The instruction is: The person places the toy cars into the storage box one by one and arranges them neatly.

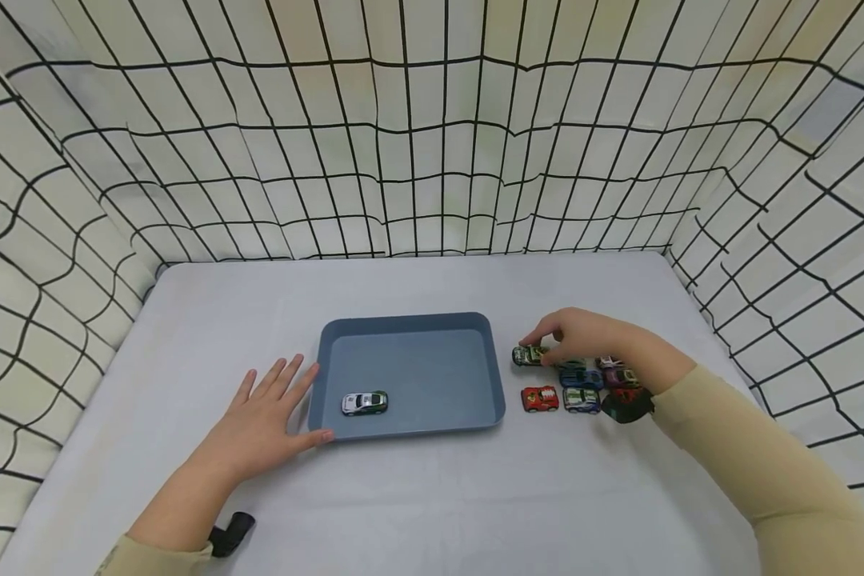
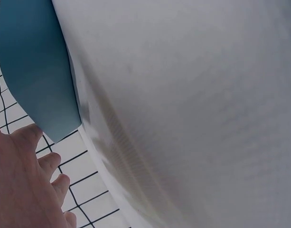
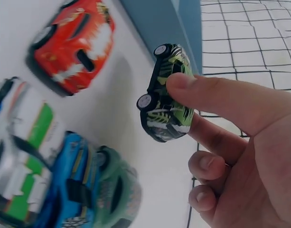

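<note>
My right hand (image 1: 583,334) pinches a green-and-black camouflage toy car (image 3: 166,97) between thumb and fingers, beside the right wall of a blue-grey tray (image 1: 412,433). My left hand (image 1: 262,424) rests with fingers spread at the tray's left edge, its thumb and index fingertip right at the rim. Inside the tray, toward the front left, stands a silver-and-green toy car (image 1: 364,403). Right of the tray lie a red toy car (image 1: 540,398), a white toy car with green stripes (image 3: 29,156), a blue one (image 3: 74,183) and a green one (image 3: 117,190).
More toy cars (image 1: 619,376) sit partly hidden under the right wrist and its black strap-mounted camera (image 1: 628,406). A white cloth covers the table (image 1: 432,504). Black wire grid walls (image 1: 410,152) backed with white sheet stand behind and at both sides.
</note>
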